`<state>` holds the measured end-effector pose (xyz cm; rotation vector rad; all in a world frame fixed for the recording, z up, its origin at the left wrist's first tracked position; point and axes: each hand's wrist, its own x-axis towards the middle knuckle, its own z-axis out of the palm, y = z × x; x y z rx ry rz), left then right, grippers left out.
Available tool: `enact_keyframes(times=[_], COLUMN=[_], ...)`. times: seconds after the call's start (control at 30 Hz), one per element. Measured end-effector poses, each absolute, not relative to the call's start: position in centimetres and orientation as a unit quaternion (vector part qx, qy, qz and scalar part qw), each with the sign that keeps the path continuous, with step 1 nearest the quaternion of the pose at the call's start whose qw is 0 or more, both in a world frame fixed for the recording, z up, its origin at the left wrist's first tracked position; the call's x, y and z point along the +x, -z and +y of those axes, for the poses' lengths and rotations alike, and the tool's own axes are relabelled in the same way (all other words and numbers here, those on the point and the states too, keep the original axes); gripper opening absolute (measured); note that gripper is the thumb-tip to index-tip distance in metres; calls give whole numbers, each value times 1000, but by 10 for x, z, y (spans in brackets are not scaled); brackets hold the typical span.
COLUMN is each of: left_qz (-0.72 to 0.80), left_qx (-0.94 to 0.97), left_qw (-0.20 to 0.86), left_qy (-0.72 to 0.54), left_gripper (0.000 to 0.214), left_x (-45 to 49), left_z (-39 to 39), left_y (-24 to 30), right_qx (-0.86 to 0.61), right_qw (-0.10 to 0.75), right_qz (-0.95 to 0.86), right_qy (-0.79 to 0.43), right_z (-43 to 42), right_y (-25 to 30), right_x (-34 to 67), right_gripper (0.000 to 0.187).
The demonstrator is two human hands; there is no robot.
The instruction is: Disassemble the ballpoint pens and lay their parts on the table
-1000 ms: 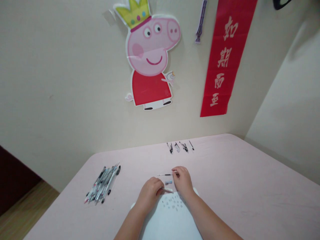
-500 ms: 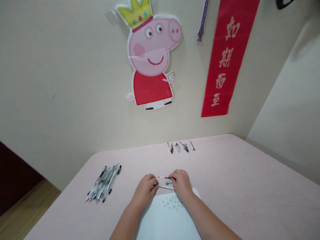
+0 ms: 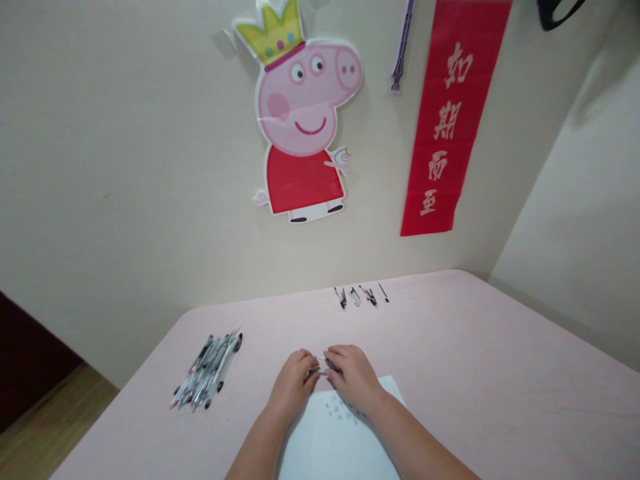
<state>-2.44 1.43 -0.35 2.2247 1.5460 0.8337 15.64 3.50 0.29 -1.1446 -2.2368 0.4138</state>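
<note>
My left hand (image 3: 294, 381) is closed, its fingertips pinched on the left end of a slim pale pen (image 3: 323, 373). Just across from it, my right hand (image 3: 353, 377) is closed too, with its thumb and fingers at the right end of that pen. A second thin light stick, perhaps a pen refill (image 3: 321, 358), shows behind the pen between the hands; my fingers hide most of both. Below the hands lies a white sheet of paper (image 3: 335, 447), with several small dark pieces or marks (image 3: 341, 411) near its top, partly covered by my right hand.
A pile of pens (image 3: 207, 370) lies on the pink-covered table (image 3: 475, 373) at the left. Several small black and clear pen parts (image 3: 370, 296) are set in groups at the back edge. Behind the table rises a wall with a cartoon pig cutout (image 3: 305, 177) and a red banner (image 3: 440, 160).
My right hand has moved left, closer to my left hand, and now covers more of the pen. The small bluish piece between the hands is now hidden. The view has shifted slightly.
</note>
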Motion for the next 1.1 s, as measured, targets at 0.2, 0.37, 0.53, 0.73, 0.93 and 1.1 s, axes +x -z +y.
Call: enact_keyframes(times=[0.2,0.37,0.53,0.73,0.93,1.1], left_qz=[576,599,603,611,617,621], left_qx=[717,679,672,669,670,670], left_qw=[150,142,142,144,158,169], left_qy=[-363,-401,-407,-397,-381,-371], left_gripper=[18,23,23,22,22,23], left_x=[-37,-47,-49,-49,-49,-48], left_z=[20,26,28,28,27,26], left_y=[16,24,27,28,26,23], right_qx=[-389,-371,-373,-472,-560,-635], right_qw=[218,185,194,223,217,212], right_qz=[-882,-896,-892,-837,-795,-742], right_qy=[-156,-157,-164,-165,-82,-40], right_z=[36,42,54,87,116,132], right_y=[12,21,22,37,55,61], right_x=[148,147,156,199,273,320], right_gripper=[39,41,43,43,56,59])
